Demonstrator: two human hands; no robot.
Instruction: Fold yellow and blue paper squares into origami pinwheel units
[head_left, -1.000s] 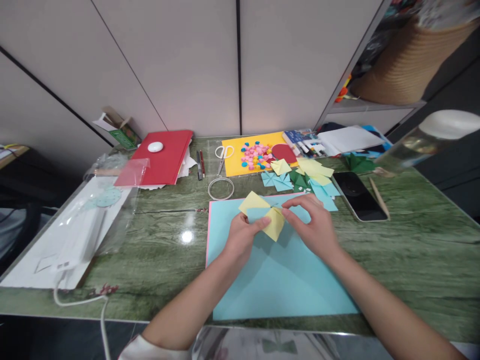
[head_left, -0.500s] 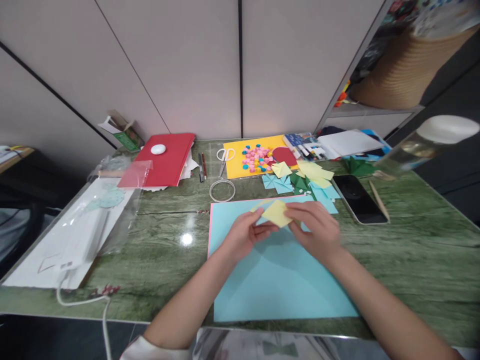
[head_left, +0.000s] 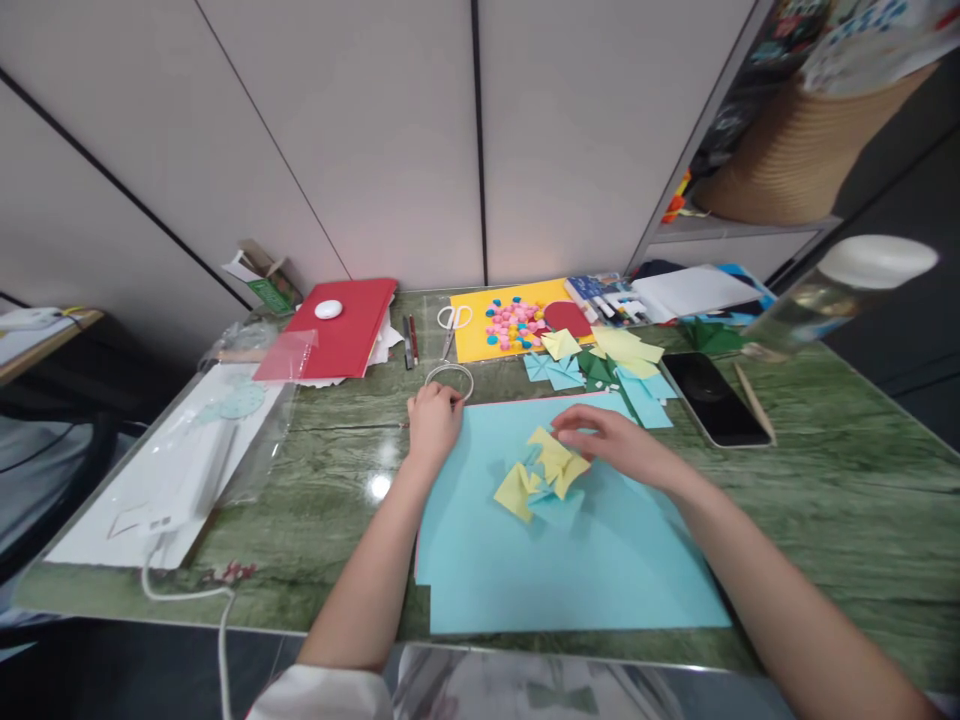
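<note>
My left hand is at the near edge of a thin pale ring, which looks like a roll of clear tape. Its fingers curl over the ring's edge, and the fingertips are partly hidden. My right hand hovers beside a small cluster of folded yellow paper, with thumb and fingers slightly apart and the fingertips close to the upper piece. Folded light-blue paper shows among the yellow pieces. The cluster rests on a large light-blue sheet.
Scissors and a yellow sheet with pink, blue and yellow beads lie behind. Folded papers, a phone and a bottle are to the right. A red folder and a white power strip lie left.
Both hands were holding yellow paper together. Now the folded papers lie on the blue sheet, my left hand has moved up-left to the ring, and my right hand's fingers have loosened.
</note>
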